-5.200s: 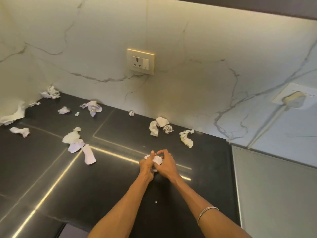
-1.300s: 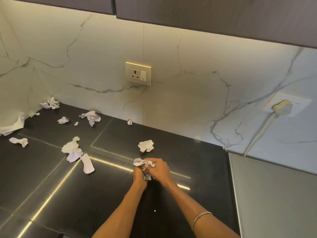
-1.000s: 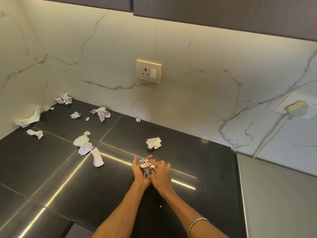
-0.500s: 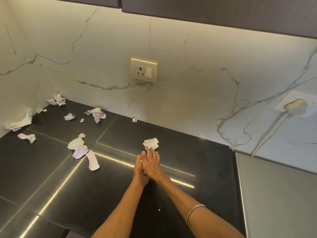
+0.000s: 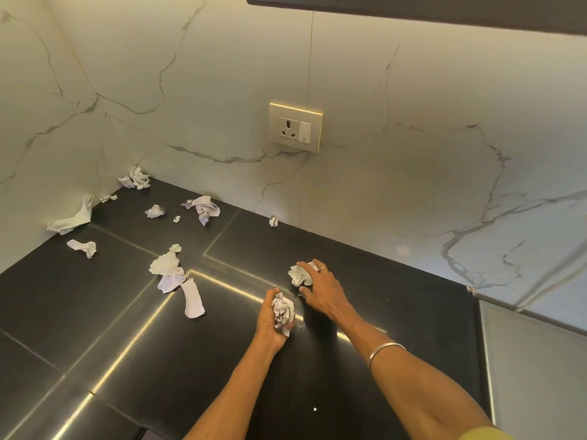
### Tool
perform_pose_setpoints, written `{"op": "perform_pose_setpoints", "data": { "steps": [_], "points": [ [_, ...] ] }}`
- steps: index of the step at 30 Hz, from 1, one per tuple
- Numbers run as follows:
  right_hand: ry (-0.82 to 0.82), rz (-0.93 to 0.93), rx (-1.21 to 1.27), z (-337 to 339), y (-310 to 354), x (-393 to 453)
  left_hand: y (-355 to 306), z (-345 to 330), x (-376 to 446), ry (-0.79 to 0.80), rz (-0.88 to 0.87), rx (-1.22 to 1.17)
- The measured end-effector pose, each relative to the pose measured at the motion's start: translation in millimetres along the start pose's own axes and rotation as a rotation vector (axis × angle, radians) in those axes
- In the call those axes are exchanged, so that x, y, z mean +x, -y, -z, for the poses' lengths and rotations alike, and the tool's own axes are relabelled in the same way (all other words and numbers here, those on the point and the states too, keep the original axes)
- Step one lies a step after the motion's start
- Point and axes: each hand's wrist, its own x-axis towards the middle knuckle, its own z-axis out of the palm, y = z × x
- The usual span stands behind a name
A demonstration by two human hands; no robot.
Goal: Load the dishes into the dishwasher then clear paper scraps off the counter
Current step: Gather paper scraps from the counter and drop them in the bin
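Observation:
On the black counter (image 5: pixel 95 312), my left hand (image 5: pixel 273 322) is closed around a wad of crumpled paper (image 5: pixel 282 311), palm turned up. My right hand (image 5: pixel 320 290) reaches forward, its fingers curling over a white crumpled scrap (image 5: pixel 298 275) that lies on the counter; the fingers touch it. Several more scraps lie to the left: a cluster of torn pieces (image 5: pixel 173 274), a strip (image 5: pixel 193 300), a ball (image 5: pixel 205 208) near the wall, and pieces in the corner (image 5: pixel 136 179). No dishes or dishwasher are in view.
A marble backsplash with a wall socket (image 5: pixel 296 128) rises behind the counter. A dark upper cabinet (image 5: pixel 444 11) hangs above. A pale grey surface (image 5: pixel 533 369) adjoins the counter at the right. A tiny paper fleck (image 5: pixel 315 409) lies near the front.
My hands were pressed together around the wad. They have separated: the left keeps the wad, the right has reached forward onto the loose scrap.

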Motion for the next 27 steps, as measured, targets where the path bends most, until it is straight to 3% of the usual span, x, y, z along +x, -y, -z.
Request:
{"op": "perform_pose_setpoints", "data": {
  "steps": [3, 9, 11, 15, 18, 27],
  "points": [
    [-0.133, 0.045, -0.039, -6, -7, -10, -1, -6, -1, -0.015, -0.012, 0.002],
    [-0.228, 0.020, -0.086, -22, -16, -36, 0, -1, -6, -0.015, 0.013, 0.002],
    [-0.257, -0.075, 0.082, -26, -12, -46, 0, 2, -6, -0.009, 0.019, -0.023],
    [-0.301, -0.380, 0.684, -27, 26, -67, -1, 5, -12, -0.006, 0.041, -0.081],
    [-0.399, -0.381, 0.851, -39, 51, -92, 0, 7, -19, -0.024, -0.001, -0.142],
    [-0.397, -0.100, 0.350, -66, 19, -151, 9, 35, -43, -0.097, -0.062, -0.052]
  ]
}}
